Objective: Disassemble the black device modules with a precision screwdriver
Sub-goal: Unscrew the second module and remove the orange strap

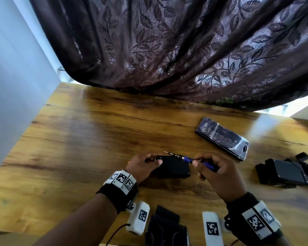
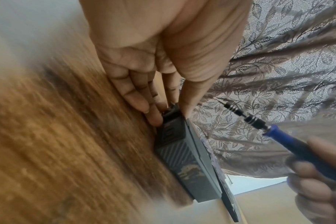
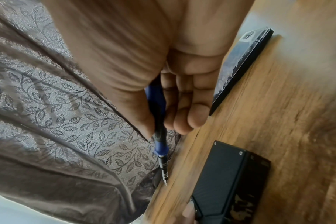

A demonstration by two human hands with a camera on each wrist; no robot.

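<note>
While no writing is legible, left hand (image 1: 144,166) gripping black module (image 1: 172,167), right hand (image 1: 219,176) holding screwdriver (image 1: 194,159)

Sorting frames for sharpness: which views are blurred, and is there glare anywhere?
Head view: mostly sharp, with window glare on the table at far right. Left wrist view: wood streaked by motion blur, right hand soft, screwdriver shaft crisp. Right wrist view: wood smeared, black module sharper.

Glossy wooden table (image 1: 82,132); dark leaf-patterned curtain (image 1: 176,45) behind; pale wall (image 1: 11,71) left; daylight under curtain.
</note>
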